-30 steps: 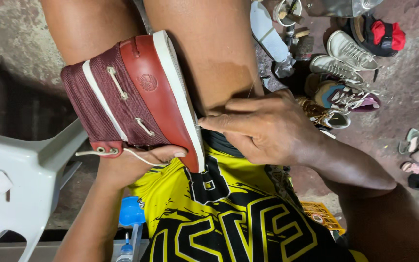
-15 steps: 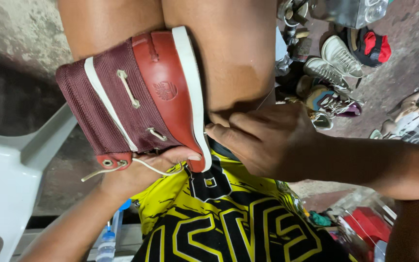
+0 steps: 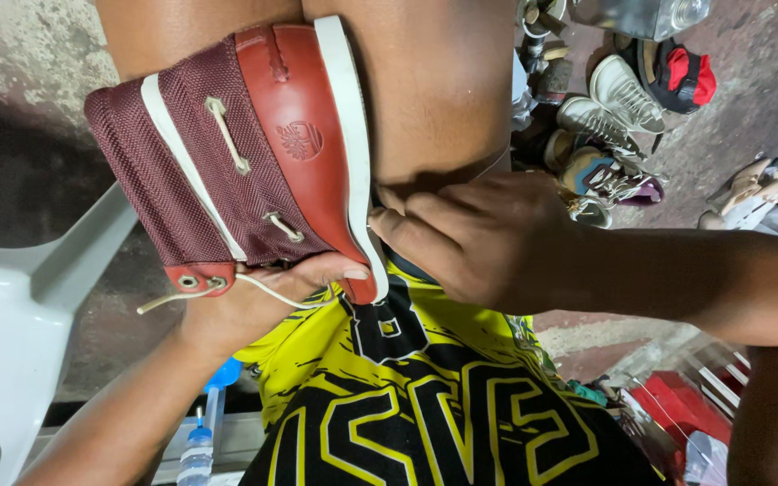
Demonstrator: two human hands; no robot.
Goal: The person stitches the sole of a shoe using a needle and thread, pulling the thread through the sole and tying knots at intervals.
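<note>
Your left hand [image 3: 254, 301] grips the shoe [image 3: 245, 162] from below — thumb lying along the lower edge of the red leather, close to the white sole [image 3: 348, 135], the other fingers hidden behind the shoe. The hand is closed on it. The shoe is a maroon mesh and red leather boat shoe, held on its side against your bare leg [image 3: 434, 90], sole edge facing the leg.

Your right hand [image 3: 479, 238] sits just beside the shoe on the sole side, fingers curled and pinched together, the fingertips touching the sole edge near its lower end. You cannot tell whether anything small is held between those fingers — the tips are hidden against the sole.

A cream lace [image 3: 227, 135] runs along the mesh side of the shoe; its loose end [image 3: 173, 297] hangs out past the red tab at the shoe's lower corner, just beside your left hand.

Below the shoe: a yellow and black garment [image 3: 425, 396] across your lap. Left of the shoe: a white plastic chair [image 3: 11, 315]. Below the left forearm, well away from the shoe: a plastic bottle [image 3: 200, 441] with a blue cap. Right of the shoe, beyond the leg: a heap of other shoes [image 3: 605, 117] on the ground.
</note>
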